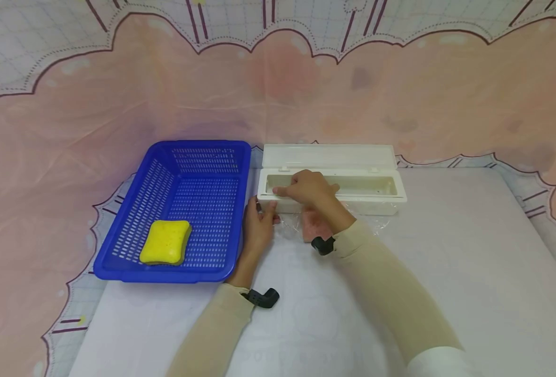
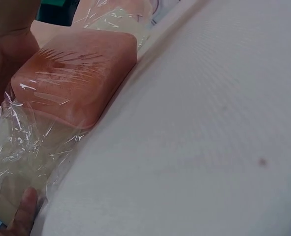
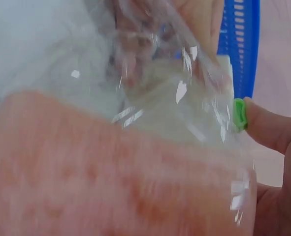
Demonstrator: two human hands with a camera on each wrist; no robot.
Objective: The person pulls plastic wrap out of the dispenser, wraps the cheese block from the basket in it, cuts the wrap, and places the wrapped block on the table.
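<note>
A white cling film dispenser stands with its lid up, and clear film comes down from its front. Under the film lies a rounded pink block, partly hidden by my right arm in the head view. At the dispenser's left end, my left hand grips the corner, with a fingertip beside the film. My right hand is over the open trough, its fingers curled. One of its digits sets its tip against a small green slider on the dispenser's edge.
A blue plastic basket stands to the left, close beside my left hand. Inside it is a yellow sponge. White cloth covers the table, and a patterned curtain hangs behind.
</note>
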